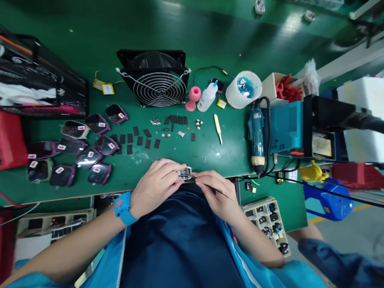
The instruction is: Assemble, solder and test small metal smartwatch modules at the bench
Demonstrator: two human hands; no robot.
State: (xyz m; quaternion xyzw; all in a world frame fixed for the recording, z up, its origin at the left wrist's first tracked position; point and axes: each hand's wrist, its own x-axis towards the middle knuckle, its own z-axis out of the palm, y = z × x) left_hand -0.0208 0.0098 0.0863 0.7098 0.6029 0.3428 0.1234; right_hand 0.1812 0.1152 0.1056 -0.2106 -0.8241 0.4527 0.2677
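Observation:
At the table's front edge, my left hand (162, 182) is closed on a small device case (185, 173) with its inner parts showing. My right hand (217, 192) is pinched round a thin dark tool (220, 192), its tip close to the case's right side. Beyond my hands lie small black pads (139, 141), a row of black strips (179, 120) and tiny metal parts (155, 121). Several purple-framed watch-like devices (89, 157) with red-marked labels are spread at the left. A tool with a cream handle (217, 124) lies to the right.
A black fan (159, 80) stands at the back, beside a pink holder (193, 99), a white bottle (208, 97) and a white tub (243, 90). Rightward are an electric screwdriver (257, 140) and a blue unit (286, 124). Parts trays (267, 220) sit below; another person's arm (309, 234) shows lower right.

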